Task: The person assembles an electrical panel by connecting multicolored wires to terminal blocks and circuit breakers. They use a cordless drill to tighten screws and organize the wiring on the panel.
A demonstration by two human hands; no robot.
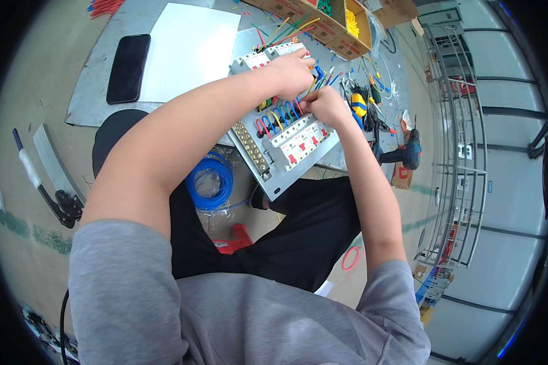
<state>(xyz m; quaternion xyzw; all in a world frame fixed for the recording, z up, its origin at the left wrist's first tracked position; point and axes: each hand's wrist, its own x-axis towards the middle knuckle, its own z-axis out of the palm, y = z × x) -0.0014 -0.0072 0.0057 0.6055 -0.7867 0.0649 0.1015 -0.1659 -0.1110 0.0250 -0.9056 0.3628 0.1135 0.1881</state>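
A grey metal mounting panel [278, 185] slants between the table and my lap, carrying two rows of circuit breakers. My left hand [292, 74] reaches over the far breaker row [259, 59], its fingers curled; what they hold is hidden. Beside it, my right hand [326, 104] is closed in a pinch at the end of a row of short looped wires [277, 118] in red, blue, yellow and green. These loops run along the near breaker row [302, 145], which has red switches. A brass terminal bar [249, 149] with several screws lies along the panel's left side.
A black phone [128, 69] and white paper [186, 52] lie on the table. Cardboard boxes [323, 27] hold green and yellow small parts. At right are yellow-blue tape [358, 105] and a power drill [411, 149]. A blue wire coil [210, 182] sits below, near a red stool [234, 240].
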